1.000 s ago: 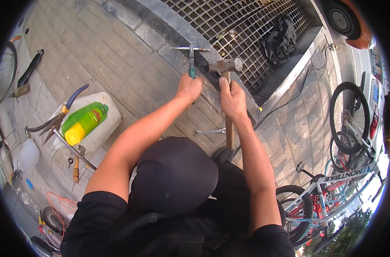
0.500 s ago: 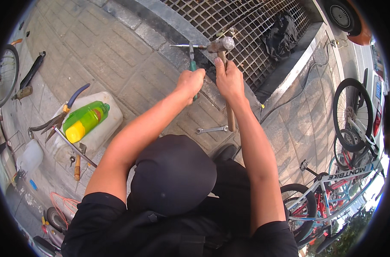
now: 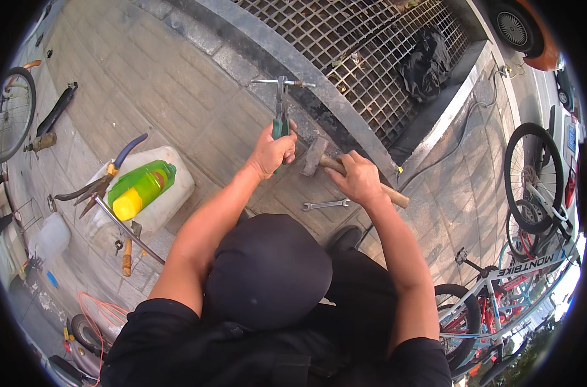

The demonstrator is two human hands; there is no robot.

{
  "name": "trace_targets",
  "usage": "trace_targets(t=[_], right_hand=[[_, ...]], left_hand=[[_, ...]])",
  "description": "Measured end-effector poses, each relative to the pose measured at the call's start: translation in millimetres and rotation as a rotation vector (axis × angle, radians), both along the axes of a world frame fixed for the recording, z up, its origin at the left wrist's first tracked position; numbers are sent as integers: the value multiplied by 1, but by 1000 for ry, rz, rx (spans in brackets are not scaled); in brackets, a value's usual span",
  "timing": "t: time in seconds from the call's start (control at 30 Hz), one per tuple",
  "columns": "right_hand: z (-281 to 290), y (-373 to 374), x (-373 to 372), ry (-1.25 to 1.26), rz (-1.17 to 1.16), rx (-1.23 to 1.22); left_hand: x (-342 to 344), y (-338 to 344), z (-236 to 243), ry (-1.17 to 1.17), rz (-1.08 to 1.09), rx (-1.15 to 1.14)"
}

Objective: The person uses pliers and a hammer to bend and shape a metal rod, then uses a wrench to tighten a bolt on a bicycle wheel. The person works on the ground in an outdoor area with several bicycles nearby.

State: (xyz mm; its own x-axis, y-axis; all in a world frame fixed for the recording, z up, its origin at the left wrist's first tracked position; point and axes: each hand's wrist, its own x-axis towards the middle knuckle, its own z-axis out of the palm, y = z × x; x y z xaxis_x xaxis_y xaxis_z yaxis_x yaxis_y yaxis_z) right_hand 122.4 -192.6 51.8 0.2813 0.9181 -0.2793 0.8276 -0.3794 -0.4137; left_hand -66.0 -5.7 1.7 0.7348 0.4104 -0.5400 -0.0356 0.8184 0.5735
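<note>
My left hand (image 3: 271,152) is closed round the green handles of a pair of pliers (image 3: 281,106). A thin metal rod (image 3: 298,84) lies crosswise in the jaws, with an end sticking out on either side. My right hand (image 3: 359,180) grips the wooden handle of a hammer (image 3: 314,156) close to its head. That hammer is low, its head pointing left, just above or on the paving; I cannot tell which. Below it, an open-ended wrench (image 3: 325,204) lies on the paving, touched by neither hand.
A raised stone kerb (image 3: 332,124) borders a metal grating (image 3: 364,77) with a black plastic bag (image 3: 427,64). To the left, a white jerrycan (image 3: 177,173) bears a green bottle (image 3: 143,184) and long-handled cutters (image 3: 106,174). Bicycles (image 3: 499,271) stand at the right.
The hammer has come down and away from the rod, swinging from upright to slanting, its head now at the left. My left hand has drawn the pliers and rod slightly back from the kerb.
</note>
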Motion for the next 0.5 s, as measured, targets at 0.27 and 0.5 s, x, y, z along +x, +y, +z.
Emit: trace_targets(t=[0.27,0.5], right_hand=[[96,80,3,320,-306,479],[131,102,-8,201,-211,667]], left_hand=[[7,4,45,-209,-194,143],[8,2,70,-301,-279,-47]])
